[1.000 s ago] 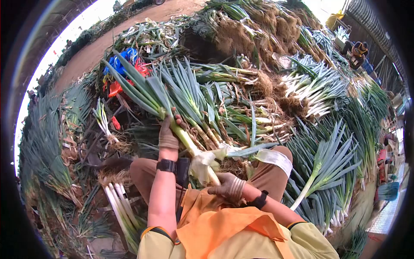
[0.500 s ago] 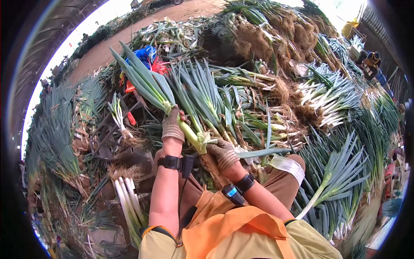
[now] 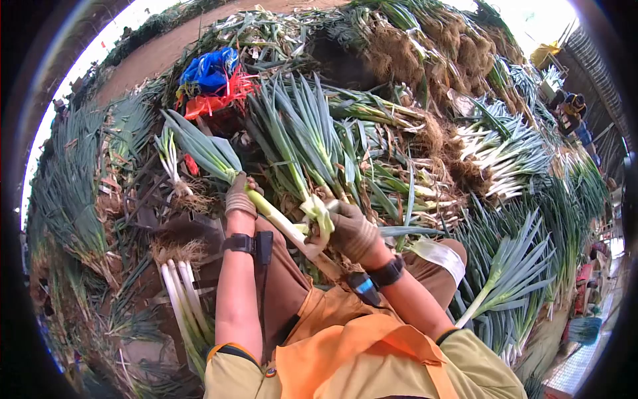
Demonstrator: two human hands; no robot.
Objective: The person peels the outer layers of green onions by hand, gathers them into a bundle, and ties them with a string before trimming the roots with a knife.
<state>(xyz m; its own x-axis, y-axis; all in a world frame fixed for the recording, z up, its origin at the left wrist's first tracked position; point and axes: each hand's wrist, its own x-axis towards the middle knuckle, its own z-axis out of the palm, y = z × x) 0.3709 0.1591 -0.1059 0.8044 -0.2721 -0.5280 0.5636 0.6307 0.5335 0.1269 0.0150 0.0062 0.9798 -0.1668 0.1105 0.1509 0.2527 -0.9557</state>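
Note:
A thick leek [image 3: 282, 223] lies slantwise before me, its green leaves to the upper left and its brown root end low near my lap. My left hand [image 3: 240, 198], gloved, is wrapped round its upper stem just below the leaves. The gloved right hand [image 3: 349, 229] is closed on a pale, peeled-back outer leaf [image 3: 319, 216] beside the lower stem. More leeks [image 3: 306, 139] with upright green leaves stand just beyond both hands.
Blue plastic [image 3: 211, 70] and red plastic strips [image 3: 219, 100] sit at the upper left. White-stemmed leeks [image 3: 186, 292] lie at the lower left, and leek piles [image 3: 498, 153] at the right. A person [image 3: 573, 113] is at the far right.
The pale outer leaf has been pulled away from the stem by my right hand. My left hand and the leek have shifted left and slightly down. The view has shifted a little.

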